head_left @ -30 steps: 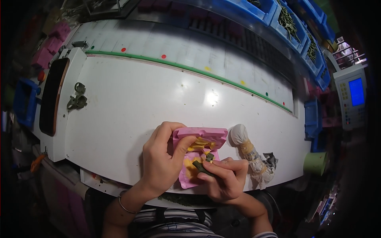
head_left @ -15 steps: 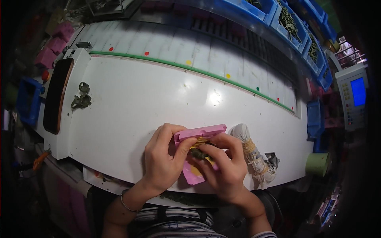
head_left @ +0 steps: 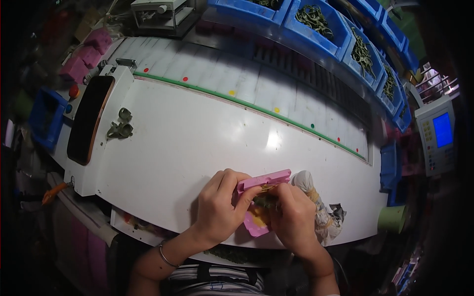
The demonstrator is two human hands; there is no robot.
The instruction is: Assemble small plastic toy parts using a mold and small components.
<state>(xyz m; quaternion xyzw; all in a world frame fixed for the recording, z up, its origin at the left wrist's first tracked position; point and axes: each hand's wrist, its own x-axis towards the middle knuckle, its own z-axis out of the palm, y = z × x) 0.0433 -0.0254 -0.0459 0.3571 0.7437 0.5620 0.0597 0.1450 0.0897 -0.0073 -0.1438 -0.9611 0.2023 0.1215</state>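
At about six o'clock on the white table point(head_left: 197, 143), both hands meet over a pink block point(head_left: 261, 181) that sits tilted, its top edge raised toward twelve o'clock. The left hand point(head_left: 219, 207) curls around the block's nine-o'clock side, fingers pressed together along its back and thumb laid across the front. The right hand point(head_left: 294, 217) covers the block from three o'clock, fingertips bunched and pinching a small dark green piece point(head_left: 264, 201) against the block's yellowish face — how much of it they hold I cannot tell, since the fingers hide it. A thin bracelet point(head_left: 165, 255) rings the left wrist.

Just beside the right hand, at three o'clock, lies a crumpled printed cloth point(head_left: 321, 212), touching the table's near edge. Well apart, toward ten o'clock, a few green loops point(head_left: 121, 127) rest near a dark oval slot point(head_left: 89, 118). Along the far side — twelve to two o'clock — blue bins point(head_left: 326, 24) hold more green pieces, and a control panel with a blue screen point(head_left: 439, 133) stands at three o'clock.
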